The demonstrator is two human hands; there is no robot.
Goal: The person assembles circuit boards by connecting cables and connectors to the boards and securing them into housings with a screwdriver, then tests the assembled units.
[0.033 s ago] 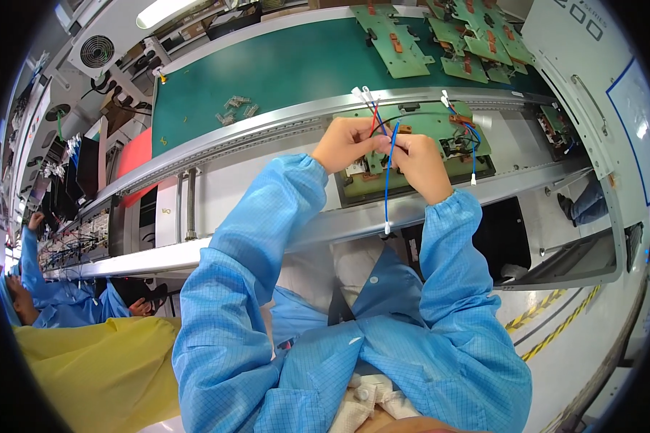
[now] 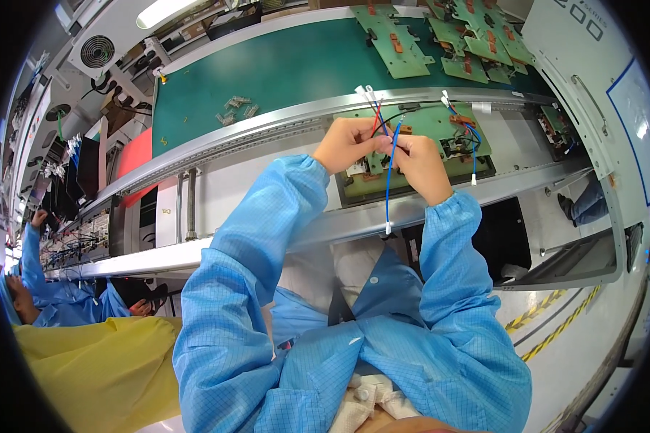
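Observation:
Over a green circuit board [image 2: 368,186] in the conveyor frame, my two hands meet at a bundle of wires. My left hand [image 2: 348,143] is closed, pinching red and black wires whose white terminals [image 2: 365,91] stick up above the fingers. My right hand [image 2: 420,160] is closed around a blue wire [image 2: 389,184], which hangs down past the board's near edge to a white tip. The fingertips nearly touch and hide the spot they grip. Right of my hands, more blue and black wires [image 2: 472,137] rise from the board, one ending in a white connector.
A green mat [image 2: 267,68] lies beyond the rail [image 2: 224,137], with small clear parts [image 2: 237,108] on it. Several circuit boards [image 2: 477,36] are stacked at the far right. A white machine cabinet [image 2: 592,79] stands at right. Another person in blue [image 2: 65,299] works at the left.
The white terminals above my left hand have shifted slightly right. A white cylindrical piece at the board's far right appears a little farther back. My hands hold almost the same pose.

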